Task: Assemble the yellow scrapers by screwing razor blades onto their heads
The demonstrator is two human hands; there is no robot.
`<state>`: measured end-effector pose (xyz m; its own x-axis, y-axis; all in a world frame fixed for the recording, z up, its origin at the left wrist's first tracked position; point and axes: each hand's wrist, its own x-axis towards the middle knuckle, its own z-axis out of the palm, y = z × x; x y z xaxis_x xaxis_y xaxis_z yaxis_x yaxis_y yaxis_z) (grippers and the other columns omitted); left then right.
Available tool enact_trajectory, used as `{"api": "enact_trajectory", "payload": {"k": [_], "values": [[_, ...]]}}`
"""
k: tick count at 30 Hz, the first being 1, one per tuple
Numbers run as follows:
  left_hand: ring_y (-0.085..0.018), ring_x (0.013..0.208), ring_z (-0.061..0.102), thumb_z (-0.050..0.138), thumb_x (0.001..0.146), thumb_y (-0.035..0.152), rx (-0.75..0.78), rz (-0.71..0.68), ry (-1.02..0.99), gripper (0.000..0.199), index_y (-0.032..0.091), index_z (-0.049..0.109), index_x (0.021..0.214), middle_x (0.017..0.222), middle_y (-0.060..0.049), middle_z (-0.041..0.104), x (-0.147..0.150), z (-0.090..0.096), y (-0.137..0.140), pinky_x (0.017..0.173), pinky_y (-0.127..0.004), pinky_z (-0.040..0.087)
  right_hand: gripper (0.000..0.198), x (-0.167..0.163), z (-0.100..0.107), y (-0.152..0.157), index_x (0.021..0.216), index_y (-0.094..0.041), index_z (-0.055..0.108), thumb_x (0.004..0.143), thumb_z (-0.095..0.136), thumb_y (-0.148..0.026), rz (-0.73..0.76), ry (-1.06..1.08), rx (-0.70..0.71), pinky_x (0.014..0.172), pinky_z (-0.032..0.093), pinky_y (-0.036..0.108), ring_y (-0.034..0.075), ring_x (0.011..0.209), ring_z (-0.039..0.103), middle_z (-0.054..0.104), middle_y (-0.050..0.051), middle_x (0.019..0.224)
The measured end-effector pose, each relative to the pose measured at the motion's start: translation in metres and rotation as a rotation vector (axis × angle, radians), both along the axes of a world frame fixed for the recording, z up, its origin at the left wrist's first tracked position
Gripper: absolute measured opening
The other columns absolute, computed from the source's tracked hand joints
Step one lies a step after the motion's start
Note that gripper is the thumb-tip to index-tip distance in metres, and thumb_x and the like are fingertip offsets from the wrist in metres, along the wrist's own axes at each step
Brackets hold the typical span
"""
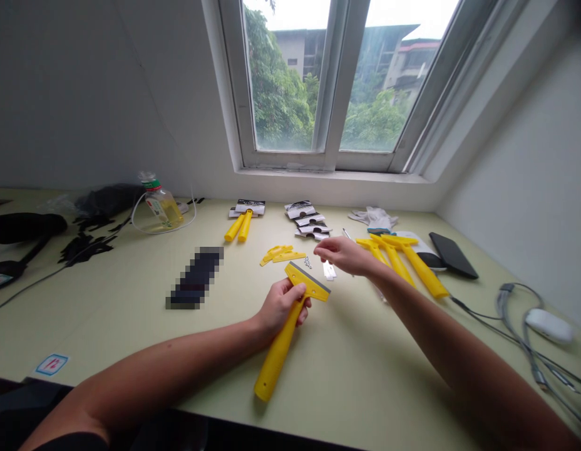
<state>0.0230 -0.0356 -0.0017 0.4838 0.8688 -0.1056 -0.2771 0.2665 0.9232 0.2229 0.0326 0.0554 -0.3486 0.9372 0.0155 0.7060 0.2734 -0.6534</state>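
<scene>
My left hand (277, 308) is closed around the neck of a yellow scraper (280, 351), thumb on top just below the head. The scraper's wide head points up and away, with a grey blade strip along its far edge. Above and right of that head hovers my right hand (341, 254), fingertips pinched together; anything between them is too small to make out. A small pile of screws (308, 263) lies just left of it. Under its wrist side are flat silvery blades (329, 270). Loose yellow plastic pieces (282, 254) lie left of the screws.
Several yellow scrapers (424, 272) lie at right beside a black phone-like slab (454, 255). Two more handles (238, 227) and printed cards (307, 219) sit near the window. A glove (375, 218), a bottle (163, 205), cables (511, 319) and a pixelated dark object (195, 279) lie around.
</scene>
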Motion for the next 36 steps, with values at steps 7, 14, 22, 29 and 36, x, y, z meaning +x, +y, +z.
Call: {"api": "enact_trajectory", "payload": {"k": [7,14,22,29,36], "values": [[-0.007,0.038,0.05,0.055,0.083,0.044,-0.042,0.056,-0.006,0.03,0.017,0.044,0.086,0.08,0.0,0.055,-0.004,-0.001,0.009,0.032,-0.02,0.032,0.02,-0.011,-0.008,0.022,0.077,-0.021,0.072,0.078,0.06,-0.037,0.028,-0.374,0.074,0.062,0.039,0.027,0.018,0.071,0.061,0.072,0.005,0.08],[-0.008,0.035,0.049,0.055,0.082,0.046,-0.029,0.091,-0.065,0.031,0.017,0.044,0.085,0.078,0.0,0.056,-0.003,-0.009,0.011,0.031,-0.021,0.032,0.017,-0.026,-0.022,0.024,0.074,-0.018,0.072,0.071,0.06,-0.03,-0.044,-0.535,-0.025,0.052,0.035,0.026,0.019,0.064,0.061,0.072,0.007,0.073],[-0.007,0.036,0.049,0.055,0.084,0.043,0.017,0.1,-0.056,0.029,0.016,0.044,0.084,0.077,0.001,0.055,-0.003,-0.004,0.009,0.031,-0.02,0.034,0.019,-0.018,-0.021,0.032,0.062,-0.016,0.067,0.071,0.053,-0.026,0.056,-0.462,-0.255,0.05,0.042,0.022,0.015,0.053,0.062,0.07,0.005,0.06],[-0.007,0.036,0.05,0.056,0.085,0.043,0.041,0.105,-0.028,0.029,0.016,0.045,0.085,0.077,0.001,0.055,-0.003,-0.001,0.008,0.03,-0.019,0.035,0.016,0.009,0.001,0.018,0.075,-0.018,0.066,0.072,0.058,-0.031,0.073,-0.334,-0.151,0.051,0.04,0.023,0.014,0.061,0.058,0.069,0.003,0.072],[-0.006,0.036,0.05,0.053,0.088,0.043,0.105,0.099,-0.017,0.029,0.016,0.045,0.085,0.079,0.001,0.056,-0.004,0.002,0.007,0.03,-0.019,0.036,0.024,0.015,0.032,-0.02,0.095,-0.021,0.071,0.079,0.061,-0.036,0.193,-0.112,-0.047,0.057,0.044,0.023,0.014,0.066,0.061,0.071,0.001,0.075]]}}
